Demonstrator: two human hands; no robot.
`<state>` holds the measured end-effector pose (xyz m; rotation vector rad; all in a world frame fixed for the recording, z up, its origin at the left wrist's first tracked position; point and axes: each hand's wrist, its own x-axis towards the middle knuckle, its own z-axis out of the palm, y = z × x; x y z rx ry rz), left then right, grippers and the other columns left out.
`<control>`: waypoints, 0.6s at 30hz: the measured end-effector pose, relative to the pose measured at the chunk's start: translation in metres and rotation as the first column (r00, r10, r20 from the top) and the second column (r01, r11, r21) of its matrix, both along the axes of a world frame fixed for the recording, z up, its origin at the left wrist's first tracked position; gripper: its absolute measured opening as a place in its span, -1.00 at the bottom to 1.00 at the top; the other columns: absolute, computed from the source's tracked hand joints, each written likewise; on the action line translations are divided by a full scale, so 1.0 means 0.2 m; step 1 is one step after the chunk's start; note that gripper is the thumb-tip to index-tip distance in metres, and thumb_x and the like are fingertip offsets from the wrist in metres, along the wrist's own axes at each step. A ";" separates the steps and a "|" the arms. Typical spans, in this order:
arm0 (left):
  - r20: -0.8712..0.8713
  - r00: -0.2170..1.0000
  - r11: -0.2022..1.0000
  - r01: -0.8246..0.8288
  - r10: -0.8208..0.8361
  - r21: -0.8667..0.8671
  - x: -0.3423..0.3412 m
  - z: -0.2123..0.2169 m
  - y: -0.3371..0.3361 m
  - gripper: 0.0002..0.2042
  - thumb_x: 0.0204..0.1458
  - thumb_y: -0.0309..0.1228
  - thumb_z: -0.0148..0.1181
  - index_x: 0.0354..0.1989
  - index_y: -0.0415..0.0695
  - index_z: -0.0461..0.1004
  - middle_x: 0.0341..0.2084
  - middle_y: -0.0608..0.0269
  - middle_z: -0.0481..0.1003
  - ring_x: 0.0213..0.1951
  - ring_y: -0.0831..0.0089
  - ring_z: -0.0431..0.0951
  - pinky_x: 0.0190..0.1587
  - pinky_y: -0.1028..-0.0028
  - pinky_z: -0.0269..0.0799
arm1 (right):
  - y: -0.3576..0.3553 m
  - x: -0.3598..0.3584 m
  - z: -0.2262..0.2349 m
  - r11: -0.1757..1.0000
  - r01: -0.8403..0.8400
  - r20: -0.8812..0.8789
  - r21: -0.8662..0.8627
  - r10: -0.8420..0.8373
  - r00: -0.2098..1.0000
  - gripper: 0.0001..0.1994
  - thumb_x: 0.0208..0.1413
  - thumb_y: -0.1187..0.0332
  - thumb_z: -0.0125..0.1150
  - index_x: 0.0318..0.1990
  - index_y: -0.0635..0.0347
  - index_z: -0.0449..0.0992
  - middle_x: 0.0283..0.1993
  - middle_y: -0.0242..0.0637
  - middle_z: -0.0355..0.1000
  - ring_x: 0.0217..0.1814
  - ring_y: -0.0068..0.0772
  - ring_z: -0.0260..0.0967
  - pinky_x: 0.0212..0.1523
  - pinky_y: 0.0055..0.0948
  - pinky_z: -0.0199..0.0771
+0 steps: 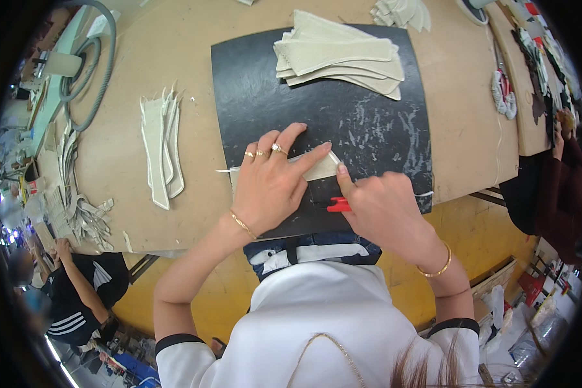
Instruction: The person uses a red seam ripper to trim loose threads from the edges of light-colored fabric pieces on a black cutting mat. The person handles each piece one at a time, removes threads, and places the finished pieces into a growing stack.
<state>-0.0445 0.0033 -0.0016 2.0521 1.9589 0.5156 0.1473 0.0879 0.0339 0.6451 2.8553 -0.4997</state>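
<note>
Item, one pale fabric piece (322, 169): lay crosswise on the near half of a black mat (258, 97), largely covered by fingers, its right end exposed. Item, left hand (268, 191): palm down, fingers spread and gripping nothing, laid over the piece with the forefinger stretched along its upper edge, apparently to keep it flat and stop it sliding. Item, right hand (385, 204): curled, thumb tip at the piece's right corner, presumably to steady that end; a red-handled tool (339, 204) lay under its fingers, seemingly clasped in the palm so that the thumb was free, though the grip itself was hidden. The two hands were near one another but apart. Item, one stack of similar pieces (343, 58): loosely fanned on the mat's far half, probably set there to be within reach while leaving the near half for handling. Item, a smaller group of narrow pieces (161, 142), overlapping, thread ends at the top: on the tan table (123, 174) left of the mat, likely placed apart to avoid mixing with the stack. Item, a heap of pale strips (77, 220): at the table's left edge, seemingly kept aside from the mat.
</note>
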 end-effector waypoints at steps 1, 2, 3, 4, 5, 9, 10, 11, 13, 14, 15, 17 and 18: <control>0.023 0.999 0.999 0.032 -0.032 -0.015 -0.02 0.00 0.01 -0.41 -0.14 -0.60 0.12 0.15 0.21 0.49 0.18 0.13 0.29 0.05 0.03 0.35 0.13 0.15 0.26 | 0.02 0.00 0.01 1.000 -0.003 -0.029 0.000 0.003 1.000 -0.54 -0.02 0.45 0.15 0.09 0.48 0.48 -0.67 -0.18 0.43 -0.66 -0.24 0.44 -0.61 -0.35 0.34; 0.030 0.997 0.998 0.069 -0.069 -0.008 -0.04 0.01 0.03 -0.41 -0.13 -0.59 0.12 0.16 0.20 0.48 0.18 0.12 0.29 0.06 0.03 0.35 0.14 0.15 0.26 | 0.02 0.00 0.02 1.000 0.000 0.012 -0.012 0.000 1.000 -0.51 -0.03 0.40 0.21 0.10 0.44 0.47 -0.65 -0.18 0.44 -0.63 -0.21 0.45 -0.59 -0.32 0.36; 0.033 0.994 0.994 0.108 -0.107 -0.010 -0.06 0.01 0.03 -0.41 -0.12 -0.59 0.12 0.17 0.20 0.48 0.18 0.12 0.29 0.06 0.03 0.34 0.15 0.16 0.26 | 0.02 0.00 0.03 1.000 -0.002 0.023 -0.008 0.002 1.000 -0.47 -0.05 0.35 0.27 0.12 0.41 0.47 -0.63 -0.19 0.44 -0.61 -0.17 0.45 -0.57 -0.30 0.38; 0.030 0.991 0.990 0.131 -0.130 -0.045 -0.08 0.02 0.03 -0.41 -0.11 -0.58 0.12 0.17 0.19 0.47 0.19 0.12 0.29 0.07 0.03 0.34 0.16 0.16 0.26 | 0.02 0.00 0.03 1.000 -0.007 0.046 -0.006 0.008 0.999 -0.43 -0.07 0.29 0.33 0.14 0.37 0.47 -0.62 -0.19 0.45 -0.58 -0.14 0.46 -0.55 -0.27 0.40; -0.071 0.981 0.984 0.177 -0.178 -0.027 -0.09 0.02 0.03 -0.47 -0.02 -0.49 0.16 0.19 0.18 0.44 0.20 0.13 0.28 0.06 0.09 0.36 0.10 0.19 0.31 | 0.01 0.01 0.05 0.999 0.036 0.060 -0.039 -0.033 0.998 -0.44 -0.02 0.32 0.27 0.21 0.25 0.43 -0.63 -0.17 0.44 -0.57 -0.08 0.46 -0.52 -0.21 0.41; -0.217 0.967 0.987 0.148 -0.133 0.055 -0.08 0.04 -0.03 -0.57 0.07 -0.33 0.18 0.17 0.10 0.46 0.15 0.12 0.32 0.02 0.10 0.37 0.06 0.19 0.32 | -0.02 0.21 0.11 0.969 0.239 0.105 -0.053 -0.233 0.967 -0.40 0.02 0.32 0.23 0.30 -0.02 0.35 -0.63 -0.13 0.43 -0.55 -0.05 0.45 -0.46 -0.18 0.41; -0.246 0.968 0.996 0.071 -0.058 0.048 -0.08 0.04 -0.05 -0.59 0.07 -0.29 0.18 0.15 0.07 0.47 0.14 0.12 0.33 0.02 0.11 0.38 0.03 0.21 0.32 | -0.02 0.30 0.12 0.950 0.303 0.090 -0.079 -0.296 0.951 -0.41 0.02 0.32 0.25 0.29 0.00 0.37 -0.60 -0.13 0.44 -0.53 -0.05 0.45 -0.43 -0.20 0.42; -0.267 0.964 0.999 0.001 0.011 0.044 -0.07 0.04 -0.06 -0.59 0.07 -0.24 0.19 0.13 0.04 0.47 0.13 0.11 0.34 0.01 0.12 0.38 0.01 0.22 0.33 | -0.01 0.39 0.14 0.936 0.341 0.050 -0.089 -0.338 0.940 -0.42 0.02 0.31 0.26 0.28 0.02 0.38 -0.58 -0.13 0.46 -0.51 -0.05 0.44 -0.40 -0.21 0.42; -0.326 0.932 0.980 -0.109 0.158 0.164 -0.06 0.03 -0.08 -0.59 0.04 -0.08 0.24 -0.04 -0.10 0.54 0.02 0.14 0.43 -0.04 0.19 0.42 -0.07 0.25 0.34 | 0.01 0.59 0.18 0.868 0.474 -0.074 -0.145 -0.488 0.870 -0.46 0.02 0.27 0.32 0.22 0.01 0.44 -0.50 -0.12 0.49 -0.46 -0.01 0.46 -0.33 -0.17 0.45; -0.358 0.913 0.975 -0.141 0.195 0.171 -0.04 0.03 -0.08 -0.60 0.03 -0.07 0.25 -0.09 -0.11 0.55 -0.01 0.16 0.44 -0.06 0.21 0.43 -0.08 0.26 0.34 | 0.04 0.67 0.20 0.815 0.565 -0.004 -0.131 -0.570 0.822 -0.45 0.00 0.27 0.35 0.21 0.05 0.45 -0.47 -0.12 0.49 -0.40 -0.03 0.46 -0.29 -0.19 0.44; -0.383 0.891 0.965 -0.182 0.243 0.190 -0.02 0.02 -0.08 -0.60 0.02 -0.06 0.26 -0.13 -0.12 0.56 -0.04 0.17 0.46 -0.07 0.23 0.44 -0.09 0.26 0.34 | 0.07 0.74 0.21 0.766 0.633 0.039 -0.107 -0.633 0.773 -0.44 -0.02 0.27 0.39 0.20 0.08 0.46 -0.43 -0.13 0.50 -0.34 -0.06 0.47 -0.24 -0.22 0.43; -0.413 0.856 0.943 -0.226 0.312 0.244 0.00 0.01 -0.08 -0.63 -0.03 -0.05 0.31 -0.28 -0.14 0.58 -0.14 0.23 0.51 -0.12 0.29 0.45 -0.13 0.29 0.33 | 0.12 0.81 0.23 0.701 0.708 -0.007 -0.088 -0.711 0.703 -0.43 -0.03 0.30 0.40 0.20 0.13 0.45 -0.37 -0.14 0.50 -0.25 -0.09 0.47 -0.18 -0.27 0.42; -0.387 0.861 0.938 -0.258 0.331 0.231 -0.01 0.01 -0.08 -0.63 -0.02 -0.06 0.31 -0.25 -0.13 0.57 -0.10 0.22 0.50 -0.10 0.28 0.46 -0.10 0.29 0.34 | 0.14 0.82 0.23 0.637 0.768 0.005 -0.062 -0.769 0.639 -0.42 -0.04 0.31 0.41 0.20 0.16 0.45 -0.34 -0.14 0.50 -0.21 -0.11 0.47 -0.14 -0.29 0.41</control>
